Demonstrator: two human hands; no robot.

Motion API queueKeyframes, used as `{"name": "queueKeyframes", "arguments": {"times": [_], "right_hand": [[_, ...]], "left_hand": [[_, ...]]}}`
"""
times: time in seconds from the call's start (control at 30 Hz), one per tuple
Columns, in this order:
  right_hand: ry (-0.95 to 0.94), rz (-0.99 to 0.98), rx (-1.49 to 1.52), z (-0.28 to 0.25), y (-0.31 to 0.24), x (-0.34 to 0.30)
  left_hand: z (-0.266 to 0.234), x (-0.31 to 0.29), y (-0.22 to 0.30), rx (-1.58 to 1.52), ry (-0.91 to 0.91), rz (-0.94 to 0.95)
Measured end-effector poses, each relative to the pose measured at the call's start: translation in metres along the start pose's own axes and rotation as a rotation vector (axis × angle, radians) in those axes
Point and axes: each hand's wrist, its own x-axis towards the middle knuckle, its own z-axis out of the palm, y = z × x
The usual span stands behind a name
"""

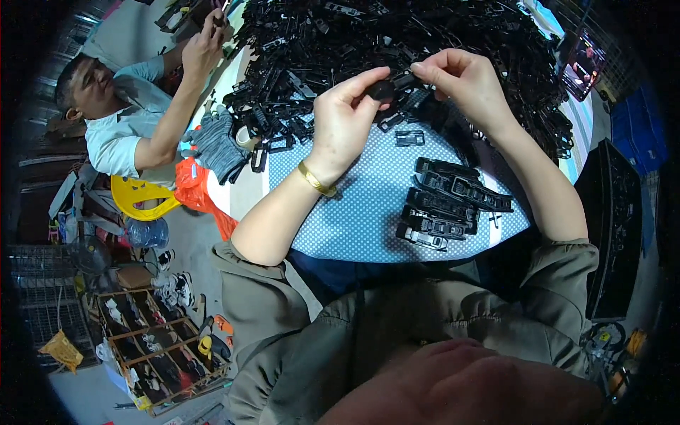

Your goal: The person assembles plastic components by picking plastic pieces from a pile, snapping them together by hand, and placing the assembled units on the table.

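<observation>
Black plastic, a small buckle piece (382, 90) sits pinched between both hands above the far edge of a blue dotted cloth (354, 205), its long axis running left to right. Left hand (345, 117), fingers curled, presses thumb and forefinger on it. Right hand (464, 79) pinches its right end, wrist bent. Near right lies a stack of assembled black buckles (446, 205).

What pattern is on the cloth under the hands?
Blue cloth with small white dots, head view.

We see bare dotted cloth (368, 205) near us; the black clip heap (397, 49) crowds beyond, stacked clips (446, 205) rightward.
</observation>
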Motion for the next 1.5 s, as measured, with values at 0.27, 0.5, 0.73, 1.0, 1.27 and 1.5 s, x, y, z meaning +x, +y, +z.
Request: {"name": "queueKeyframes", "arguments": {"times": [0.27,0.5,0.73,1.0,1.27,1.5], "right_hand": [[0.075,-0.060,0.004,0.009,-0.001,-0.007],[0.109,-0.137,-0.036,0.009,-0.001,-0.009],[0.154,-0.255,-0.106,0.010,0.001,-0.008],[0.159,-0.501,-0.450,0.013,0.000,-0.009],[-0.315,-0.328,-0.425,-0.031,0.012,0.018],[-0.484,-0.362,-0.757,-0.020,0.013,0.012]], "left_hand": [[0.002,-0.004,0.008,0.157,0.161,0.123],[0.001,-0.007,0.003,0.216,0.166,0.177],[0.005,-0.007,0.012,-0.308,-0.008,-0.092],[0.004,-0.007,0.013,-0.283,-0.054,-0.140],[-0.010,0.004,0.011,-0.439,-0.119,-0.241],[-0.015,0.007,0.005,-0.549,-0.069,-0.352]]}}
